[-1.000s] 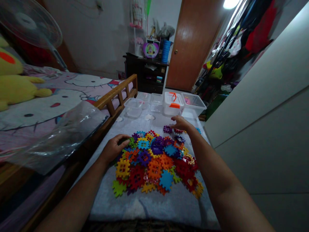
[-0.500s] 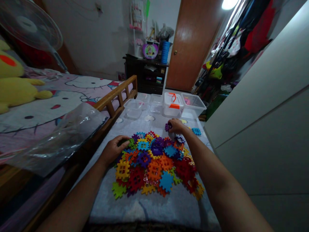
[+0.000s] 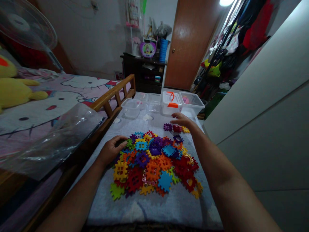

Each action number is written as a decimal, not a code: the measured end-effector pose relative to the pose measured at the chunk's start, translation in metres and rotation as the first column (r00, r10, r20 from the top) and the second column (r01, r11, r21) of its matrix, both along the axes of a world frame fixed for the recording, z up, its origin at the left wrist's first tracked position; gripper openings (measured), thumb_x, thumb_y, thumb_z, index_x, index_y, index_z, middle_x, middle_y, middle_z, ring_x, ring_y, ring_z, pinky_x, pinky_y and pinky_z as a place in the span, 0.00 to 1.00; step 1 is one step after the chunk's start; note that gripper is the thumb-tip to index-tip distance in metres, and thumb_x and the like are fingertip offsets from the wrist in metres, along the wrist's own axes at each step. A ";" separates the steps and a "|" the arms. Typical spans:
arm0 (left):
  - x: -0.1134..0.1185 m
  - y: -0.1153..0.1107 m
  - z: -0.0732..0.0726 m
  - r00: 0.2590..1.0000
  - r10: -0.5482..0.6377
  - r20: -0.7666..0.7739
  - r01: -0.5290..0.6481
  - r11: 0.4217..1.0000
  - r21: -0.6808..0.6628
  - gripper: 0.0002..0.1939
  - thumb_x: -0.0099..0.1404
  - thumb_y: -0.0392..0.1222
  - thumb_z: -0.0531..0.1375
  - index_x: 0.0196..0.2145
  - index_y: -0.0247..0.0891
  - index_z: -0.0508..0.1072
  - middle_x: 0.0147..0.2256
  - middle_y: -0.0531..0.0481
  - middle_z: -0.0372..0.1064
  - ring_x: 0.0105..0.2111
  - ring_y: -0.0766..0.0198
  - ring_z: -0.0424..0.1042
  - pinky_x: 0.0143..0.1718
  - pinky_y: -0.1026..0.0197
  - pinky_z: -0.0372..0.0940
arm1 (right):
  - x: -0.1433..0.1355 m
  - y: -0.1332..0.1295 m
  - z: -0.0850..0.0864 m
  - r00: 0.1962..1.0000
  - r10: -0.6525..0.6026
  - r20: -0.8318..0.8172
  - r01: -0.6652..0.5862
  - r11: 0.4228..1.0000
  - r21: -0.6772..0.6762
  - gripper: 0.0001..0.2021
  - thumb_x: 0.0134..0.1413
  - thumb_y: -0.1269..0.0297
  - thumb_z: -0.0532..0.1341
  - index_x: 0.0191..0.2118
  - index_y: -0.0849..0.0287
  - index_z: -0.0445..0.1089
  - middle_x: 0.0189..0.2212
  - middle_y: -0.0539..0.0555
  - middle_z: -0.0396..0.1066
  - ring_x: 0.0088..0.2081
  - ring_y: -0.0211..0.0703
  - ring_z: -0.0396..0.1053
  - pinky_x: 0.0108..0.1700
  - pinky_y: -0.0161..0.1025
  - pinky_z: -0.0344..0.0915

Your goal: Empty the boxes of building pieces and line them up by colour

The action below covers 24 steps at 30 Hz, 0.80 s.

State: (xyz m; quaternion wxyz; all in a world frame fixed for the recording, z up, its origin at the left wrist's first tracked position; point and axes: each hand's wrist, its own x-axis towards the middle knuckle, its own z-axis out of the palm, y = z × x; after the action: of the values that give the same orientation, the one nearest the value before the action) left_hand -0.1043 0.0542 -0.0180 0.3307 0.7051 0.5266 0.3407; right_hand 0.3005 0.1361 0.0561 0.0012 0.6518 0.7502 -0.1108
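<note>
- Here's the tile pile (image 3: 153, 170), heaped loose on the cloth-covered counter (image 3: 113, 212)!
- My left hand (image 3: 111, 149), thumb and fingers loosely parted, sits at the pile's left edge by a green tile (image 3: 129, 144); firm contact, I can't tell.
- Beyond the pile, my right hand (image 3: 182, 120) hovers, fingers spread, nothing visibly held, near a row: purple block (image 3: 167, 127), red block (image 3: 177, 129), yellow block (image 3: 185, 129).
- Danger there: a dipping wrist could knock that row crooked.
- And a careless left-hand nudge could send overlapping tiles sliding off the pile.
</note>
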 end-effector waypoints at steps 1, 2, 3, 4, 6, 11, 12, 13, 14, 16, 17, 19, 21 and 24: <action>0.000 0.000 0.000 1.000 0.003 0.004 -0.003 1.000 0.002 0.25 0.59 0.62 0.60 0.41 0.39 0.78 0.43 0.43 0.78 0.45 0.49 0.76 0.52 0.50 0.68 | -0.002 -0.001 -0.002 1.000 0.002 0.011 -0.002 1.000 -0.004 0.26 0.59 0.58 0.63 0.61 0.62 0.67 0.58 0.62 0.70 0.56 0.50 0.70 0.55 0.39 0.65; 0.001 0.000 0.001 1.000 0.004 0.008 -0.004 1.000 0.003 0.25 0.59 0.62 0.60 0.41 0.39 0.78 0.43 0.43 0.78 0.45 0.49 0.76 0.52 0.50 0.68 | -0.004 -0.001 -0.005 1.000 0.008 0.026 -0.008 1.000 -0.011 0.27 0.57 0.57 0.65 0.60 0.62 0.69 0.57 0.62 0.70 0.56 0.52 0.70 0.56 0.41 0.65; 0.001 0.000 0.001 1.000 0.005 0.011 -0.005 1.000 0.002 0.25 0.59 0.62 0.60 0.41 0.39 0.78 0.43 0.43 0.78 0.45 0.49 0.76 0.53 0.50 0.67 | -0.008 -0.002 -0.009 0.999 0.016 0.043 -0.015 1.000 -0.019 0.28 0.54 0.56 0.67 0.58 0.61 0.70 0.57 0.62 0.71 0.56 0.54 0.69 0.56 0.42 0.64; 0.001 0.000 0.001 1.000 0.007 0.014 -0.007 1.000 -0.001 0.25 0.59 0.62 0.60 0.41 0.38 0.78 0.43 0.43 0.78 0.45 0.49 0.76 0.53 0.50 0.67 | -0.013 -0.003 -0.014 0.998 0.025 0.063 -0.023 0.999 -0.027 0.28 0.51 0.57 0.69 0.57 0.61 0.71 0.56 0.62 0.71 0.56 0.56 0.69 0.56 0.43 0.64; 0.000 0.000 0.000 1.000 0.006 0.017 -0.006 1.000 -0.010 0.25 0.59 0.62 0.60 0.41 0.38 0.78 0.44 0.43 0.78 0.46 0.49 0.76 0.53 0.50 0.67 | -0.022 -0.004 -0.023 0.994 0.039 0.100 -0.036 0.999 -0.036 0.28 0.47 0.58 0.70 0.55 0.60 0.72 0.55 0.63 0.72 0.57 0.58 0.68 0.56 0.44 0.63; -0.001 -0.001 0.000 1.000 0.004 0.010 -0.004 1.000 -0.004 0.25 0.59 0.62 0.60 0.42 0.39 0.78 0.44 0.44 0.78 0.46 0.50 0.76 0.54 0.50 0.67 | -0.033 -0.009 -0.031 0.986 0.053 0.158 -0.047 0.998 -0.039 0.22 0.47 0.61 0.68 0.51 0.59 0.74 0.52 0.63 0.72 0.54 0.57 0.68 0.53 0.43 0.64; -0.001 -0.001 0.000 1.000 0.004 0.010 -0.004 1.000 -0.006 0.25 0.59 0.62 0.60 0.41 0.39 0.78 0.44 0.44 0.78 0.46 0.50 0.76 0.53 0.51 0.67 | -0.034 -0.010 -0.030 0.985 0.055 0.163 -0.050 0.998 -0.039 0.22 0.47 0.61 0.68 0.50 0.59 0.74 0.52 0.62 0.72 0.53 0.57 0.68 0.53 0.43 0.64; -0.001 -0.001 0.001 1.000 0.004 0.012 -0.004 1.000 -0.010 0.25 0.59 0.62 0.60 0.41 0.39 0.78 0.43 0.44 0.78 0.45 0.50 0.76 0.53 0.50 0.67 | -0.034 -0.011 -0.030 0.984 0.057 0.167 -0.051 0.998 -0.038 0.23 0.47 0.61 0.68 0.50 0.59 0.74 0.52 0.62 0.72 0.53 0.57 0.68 0.53 0.42 0.64; 0.000 -0.001 0.001 1.000 0.001 0.014 -0.001 1.000 -0.014 0.25 0.60 0.63 0.60 0.41 0.39 0.78 0.43 0.44 0.78 0.45 0.50 0.76 0.53 0.50 0.67 | -0.035 -0.012 -0.029 0.984 0.057 0.170 -0.051 0.998 -0.038 0.23 0.47 0.60 0.68 0.51 0.59 0.74 0.52 0.62 0.71 0.53 0.57 0.68 0.52 0.42 0.64; 0.001 -0.002 0.002 1.000 -0.007 0.017 0.007 1.000 -0.019 0.25 0.60 0.62 0.60 0.42 0.38 0.78 0.44 0.43 0.78 0.46 0.50 0.76 0.53 0.50 0.67 | -0.037 -0.013 -0.028 0.983 0.052 0.174 -0.046 0.998 -0.037 0.24 0.46 0.59 0.69 0.51 0.58 0.74 0.52 0.62 0.71 0.53 0.57 0.68 0.52 0.43 0.64; 0.001 -0.002 0.003 1.000 -0.007 0.018 0.007 1.000 -0.018 0.25 0.60 0.62 0.60 0.42 0.38 0.78 0.44 0.43 0.78 0.46 0.49 0.75 0.54 0.50 0.67 | -0.037 -0.014 -0.026 0.983 0.048 0.175 -0.042 0.998 -0.037 0.24 0.46 0.59 0.69 0.52 0.58 0.74 0.52 0.63 0.71 0.53 0.58 0.68 0.52 0.44 0.64; 0.001 -0.002 0.003 1.000 -0.005 0.020 0.006 1.000 -0.015 0.25 0.60 0.62 0.60 0.41 0.38 0.78 0.44 0.43 0.78 0.46 0.49 0.75 0.53 0.50 0.67 | -0.039 -0.015 -0.023 0.984 0.037 0.172 -0.032 0.999 -0.033 0.27 0.46 0.59 0.69 0.54 0.59 0.72 0.53 0.64 0.70 0.54 0.60 0.67 0.52 0.45 0.64; 0.002 -0.002 0.004 1.000 -0.001 0.023 0.002 1.000 -0.016 0.25 0.59 0.62 0.60 0.41 0.39 0.78 0.44 0.43 0.78 0.46 0.49 0.75 0.53 0.50 0.67 | -0.040 -0.020 -0.016 0.986 0.027 0.165 -0.024 1.000 -0.020 0.30 0.47 0.59 0.69 0.58 0.60 0.69 0.56 0.64 0.69 0.56 0.60 0.66 0.53 0.46 0.64; 0.003 -0.003 0.006 1.000 0.002 0.025 -0.001 1.000 -0.024 0.25 0.59 0.62 0.60 0.41 0.39 0.78 0.44 0.43 0.78 0.46 0.50 0.75 0.52 0.50 0.67 | -0.040 -0.035 -0.006 0.993 0.056 0.103 -0.057 0.998 0.005 0.27 0.54 0.58 0.65 0.59 0.61 0.68 0.56 0.63 0.69 0.55 0.55 0.67 0.54 0.42 0.63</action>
State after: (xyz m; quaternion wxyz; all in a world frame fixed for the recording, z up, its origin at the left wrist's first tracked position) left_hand -0.1018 0.0515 -0.0124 0.3453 0.6965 0.5269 0.3434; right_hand 0.2605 0.1015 0.0502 0.0405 0.6353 0.7676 -0.0742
